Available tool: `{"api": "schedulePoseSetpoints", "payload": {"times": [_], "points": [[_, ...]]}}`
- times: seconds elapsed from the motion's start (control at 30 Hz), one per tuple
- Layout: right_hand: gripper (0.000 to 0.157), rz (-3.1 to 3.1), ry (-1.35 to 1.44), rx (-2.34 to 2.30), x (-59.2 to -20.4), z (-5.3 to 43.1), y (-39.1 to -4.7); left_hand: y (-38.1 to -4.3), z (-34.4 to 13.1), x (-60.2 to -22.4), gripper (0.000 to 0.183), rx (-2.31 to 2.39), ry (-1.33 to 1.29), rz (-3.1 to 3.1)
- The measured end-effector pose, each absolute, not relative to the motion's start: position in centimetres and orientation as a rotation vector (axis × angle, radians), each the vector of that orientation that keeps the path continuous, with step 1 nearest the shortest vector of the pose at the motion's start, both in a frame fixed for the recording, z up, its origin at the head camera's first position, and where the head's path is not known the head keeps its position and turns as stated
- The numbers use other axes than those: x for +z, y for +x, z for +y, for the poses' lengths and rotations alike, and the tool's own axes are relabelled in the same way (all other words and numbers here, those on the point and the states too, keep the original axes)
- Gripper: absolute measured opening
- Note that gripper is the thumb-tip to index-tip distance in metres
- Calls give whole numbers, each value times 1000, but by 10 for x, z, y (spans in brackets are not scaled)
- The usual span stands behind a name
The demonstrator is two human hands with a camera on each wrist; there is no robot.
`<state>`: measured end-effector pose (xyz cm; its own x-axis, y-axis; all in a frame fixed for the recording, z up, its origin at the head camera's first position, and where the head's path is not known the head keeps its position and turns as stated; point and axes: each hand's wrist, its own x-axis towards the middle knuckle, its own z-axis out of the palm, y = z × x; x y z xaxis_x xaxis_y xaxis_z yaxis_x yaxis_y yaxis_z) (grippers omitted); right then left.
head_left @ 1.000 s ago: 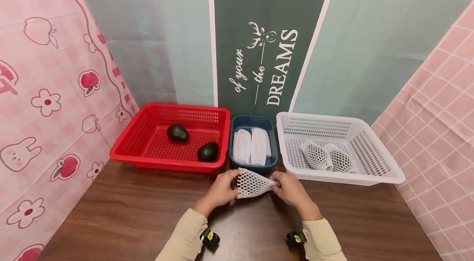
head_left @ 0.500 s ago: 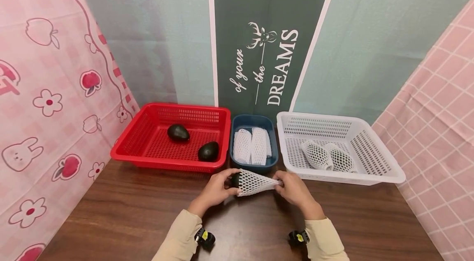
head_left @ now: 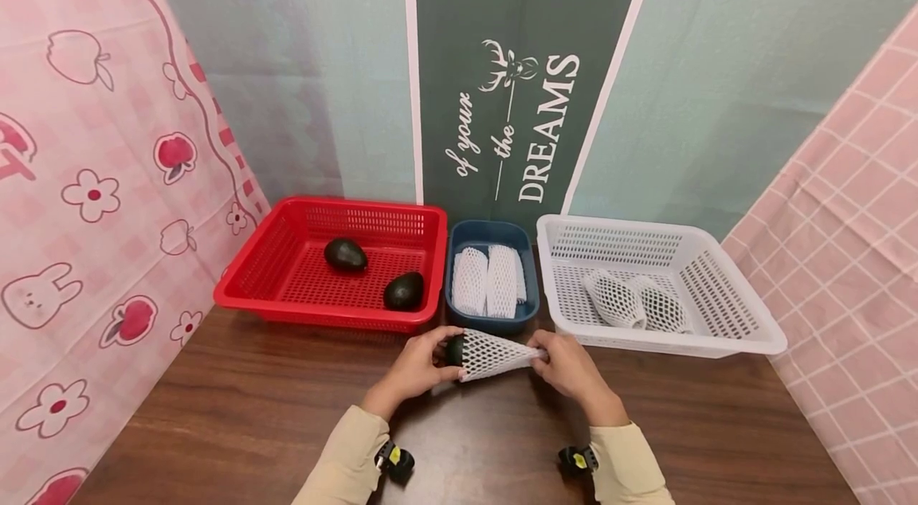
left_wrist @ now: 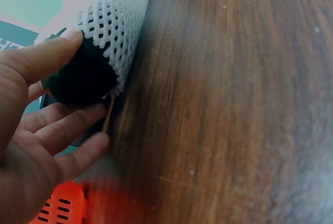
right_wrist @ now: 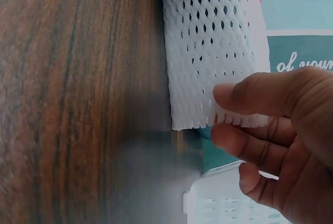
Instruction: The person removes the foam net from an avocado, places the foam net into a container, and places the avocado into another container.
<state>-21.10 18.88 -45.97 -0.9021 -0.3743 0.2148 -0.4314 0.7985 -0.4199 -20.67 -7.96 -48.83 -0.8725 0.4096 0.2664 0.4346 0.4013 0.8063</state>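
A dark green avocado (head_left: 454,350) is partly inside a white foam net sleeve (head_left: 495,354), just above the table's front part. My left hand (head_left: 414,368) grips the avocado's bare end. In the left wrist view the thumb lies at the edge of the foam net, and the fingers curve beneath the dark avocado (left_wrist: 83,76). My right hand (head_left: 571,368) pinches the far, narrowed end of the sleeve. The right wrist view shows thumb and forefinger on the flattened end of the foam net (right_wrist: 200,86). The avocado's covered part shows only faintly through the mesh.
A red basket (head_left: 326,315) at the left holds two bare avocados (head_left: 404,291). In the middle, a blue bin (head_left: 491,232) contains several folded foam nets (head_left: 471,282). To the right stands a white basket (head_left: 660,343) with two net-covered avocados (head_left: 615,300). Curtains hang behind.
My left hand has drawn slightly left, so the avocado's dark end now shows outside the sleeve. The sleeve is stretched longer toward my right hand, which shifted slightly right.
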Motion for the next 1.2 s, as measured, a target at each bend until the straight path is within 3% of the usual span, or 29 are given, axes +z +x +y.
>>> {"api": "schedulePoseSetpoints", "payload": {"times": [0.23,0.5,0.83,1.2], "points": [[35,-2908,637,702,-457,183,-210,-207,-78,-480,64,-1438,-810,-2635],[38,-2887,716,708,-456,167,-211,-210,-71,-481,67,-1440,-748,-2656],[26,-2812,789,705,-457,158,-213,-210,-65,-480,61,-1420,-662,-2702],[23,-2752,812,667,-455,162,-211,-206,-67,-479,61,-1406,-702,-2659]]}}
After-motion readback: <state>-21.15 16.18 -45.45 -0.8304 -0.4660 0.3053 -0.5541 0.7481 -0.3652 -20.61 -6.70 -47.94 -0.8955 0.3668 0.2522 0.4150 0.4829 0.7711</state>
